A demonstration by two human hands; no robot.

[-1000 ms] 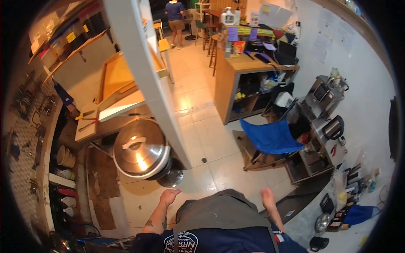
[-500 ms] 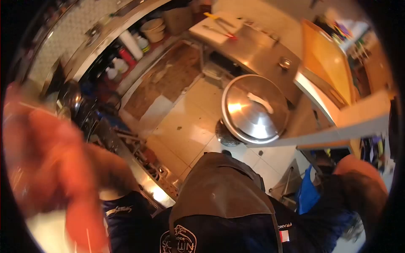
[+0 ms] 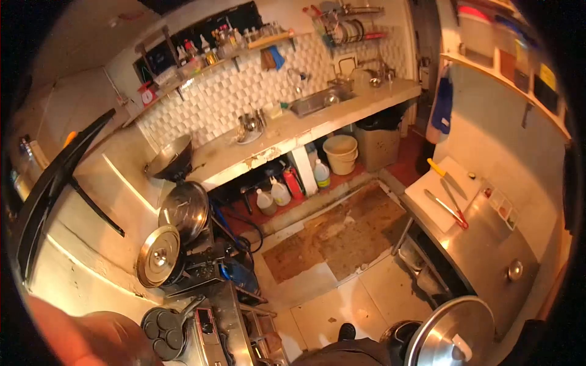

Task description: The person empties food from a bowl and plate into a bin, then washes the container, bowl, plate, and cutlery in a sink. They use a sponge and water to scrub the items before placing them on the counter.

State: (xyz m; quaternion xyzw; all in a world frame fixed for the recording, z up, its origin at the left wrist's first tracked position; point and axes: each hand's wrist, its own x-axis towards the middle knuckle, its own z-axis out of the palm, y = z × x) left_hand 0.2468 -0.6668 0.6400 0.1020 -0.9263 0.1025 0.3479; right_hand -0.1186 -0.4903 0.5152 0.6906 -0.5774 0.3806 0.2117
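At the lower left edge a blurred part of my left arm or hand point(image 3: 91, 335) fills the corner; its fingers cannot be made out, nor anything in them. Nearest to it is a dark pan with several round wells point(image 3: 163, 332), on the counter beside a stove-like unit point(image 3: 207, 329). My right hand is out of view. Low on the right, a large pot lid point(image 3: 452, 335) with a pale handle lies tilted over a dark vessel. Behind the pan, a lidded pot point(image 3: 160, 256) and a wok point(image 3: 184, 210) stand on the burners.
A steel table point(image 3: 488, 244) at right bears a white cutting board point(image 3: 441, 194), a yellow-handled knife point(image 3: 445, 174) and red-handled tongs point(image 3: 445, 208). Across the back runs a counter with a sink point(image 3: 320, 102). Below it stand a bucket point(image 3: 340, 155), bottles and a red extinguisher point(image 3: 293, 183).
My view has swung up and left, from my apron and the pot lid to the sink wall and stove. My left hand, blurred at left before, now shows only low in the corner.
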